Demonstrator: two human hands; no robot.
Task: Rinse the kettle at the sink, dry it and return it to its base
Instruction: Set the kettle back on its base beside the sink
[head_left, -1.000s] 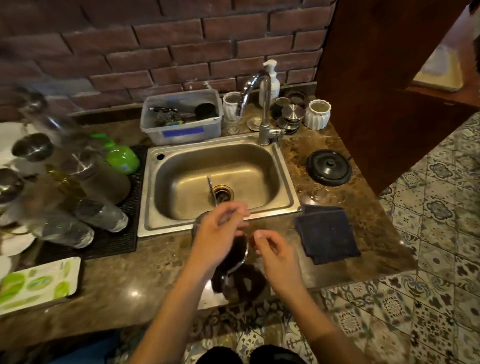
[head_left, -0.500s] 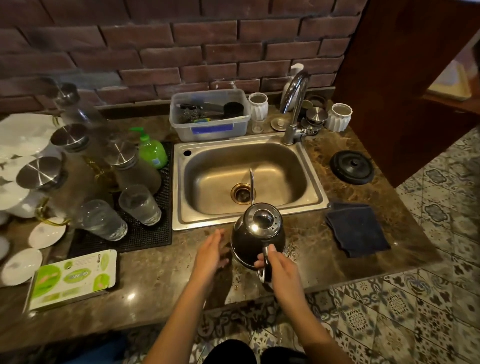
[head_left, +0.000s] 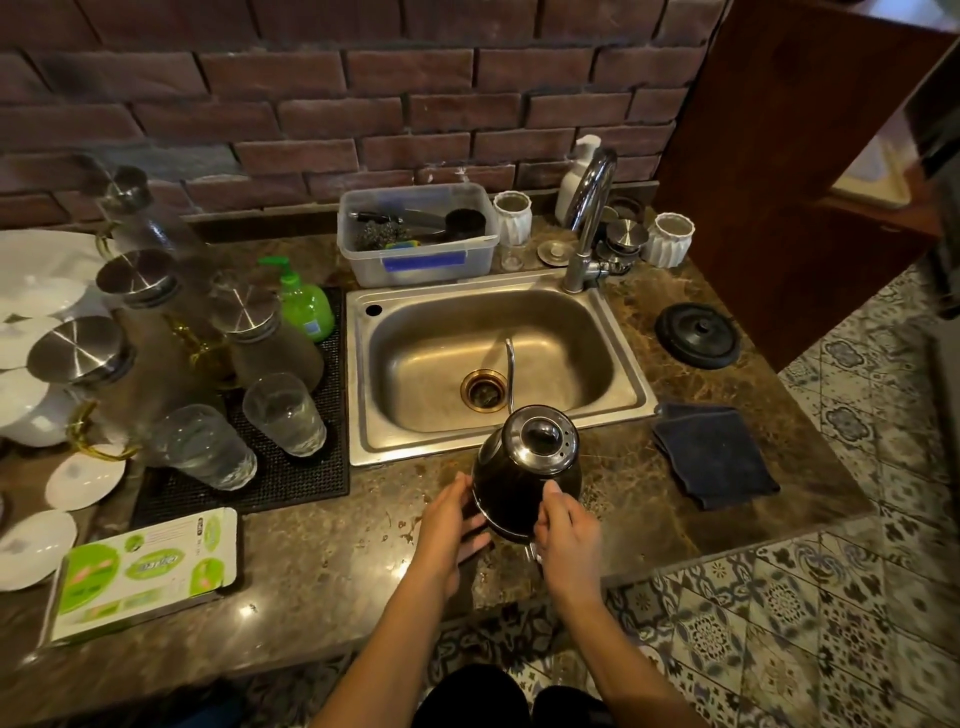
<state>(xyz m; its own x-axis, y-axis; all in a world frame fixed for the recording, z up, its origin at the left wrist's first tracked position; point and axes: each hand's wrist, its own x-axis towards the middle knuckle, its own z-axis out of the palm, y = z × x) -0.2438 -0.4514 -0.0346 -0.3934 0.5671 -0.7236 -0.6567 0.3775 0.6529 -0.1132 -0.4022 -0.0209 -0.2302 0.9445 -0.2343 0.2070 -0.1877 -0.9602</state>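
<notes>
The black gooseneck kettle (head_left: 519, 483) with a shiny steel lid is upright over the counter just in front of the steel sink (head_left: 623, 364). Its thin spout reaches out over the basin. My right hand (head_left: 569, 540) grips its handle at the near side. My left hand (head_left: 452, 525) lies flat against the kettle's left side. The round black kettle base (head_left: 697, 336) sits on the counter right of the sink. A dark folded cloth (head_left: 714, 454) lies in front of the base. The tap (head_left: 589, 218) stands at the sink's back right, with no water running.
Left of the sink a black mat holds glasses (head_left: 283, 415), lidded jars (head_left: 260, 332) and a green soap bottle (head_left: 304, 306). White plates (head_left: 31, 312) stack at far left. A green-and-white box (head_left: 145, 571) lies at the front left. A plastic tub (head_left: 415, 234) and white cups stand behind the sink.
The kettle came up from below the counter edge to stand upright before the sink. My right hand took the handle, and my left hand closed in against its side.
</notes>
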